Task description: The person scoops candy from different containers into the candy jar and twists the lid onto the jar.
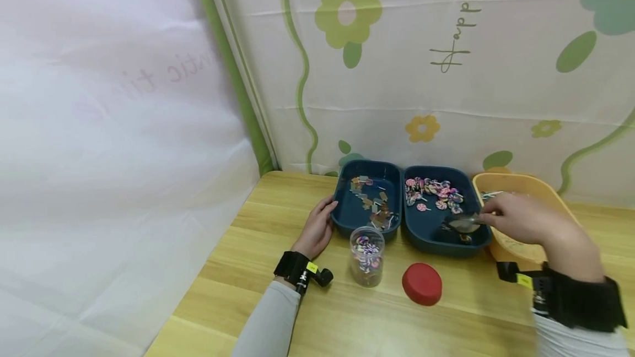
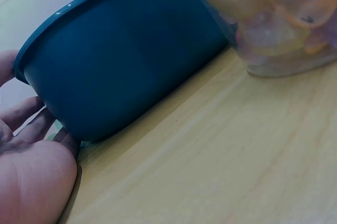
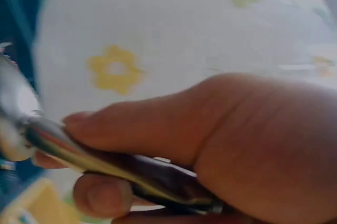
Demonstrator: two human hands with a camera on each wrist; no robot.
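My left hand (image 1: 318, 226) rests against the near left corner of a dark blue bin (image 2: 121, 56), its fingers on the outer wall by the rim. Inside that bin lie small brown and clear pieces with sticks. In my right hand (image 1: 526, 216) is a shiny metal spoon (image 1: 463, 225), pinched by its handle (image 3: 121, 169) between thumb and fingers. The spoon's head is low over the front of a second blue bin (image 1: 421, 238), which holds small swirled lollipop pieces (image 1: 441, 191). A clear cup (image 1: 367, 277) with similar pieces stands before the left bin.
A red round lid (image 1: 422, 284) lies on the wooden table (image 1: 357, 324), right of the cup. Beside the second blue bin stands a yellow bin (image 1: 526, 182) with pale sticks, partly behind my right hand. A printed curtain (image 1: 377, 92) hangs along the table's back edge.
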